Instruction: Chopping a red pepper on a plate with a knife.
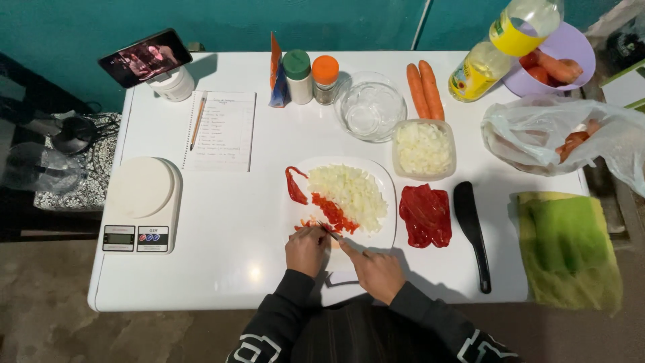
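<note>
While my left hand (306, 250) is pinning down a small piece of soft red pepper (310, 224) at the near edge of the white rectangular cutting board (386, 181), my right hand (377, 272) is closing around the handle of a small kitchen knife (330, 233) whose blade is reaching toward that piece. My left fingers are curling down onto the pepper, pressing rather than pinching. I am judging the flesh as limp, wet and slippery, light and easily squashed, so I am holding it flat close to the cut line with fingertips tucked back. Just beyond, a strip of diced red pepper (334, 212) is lying against a heap of chopped white onion (349, 189), and an uncut curl of red pepper (294, 185) is sitting at the board's left edge. Beside the board, flat red pepper slabs (425, 215) are waiting near a black plastic spatula (471, 232)
</note>
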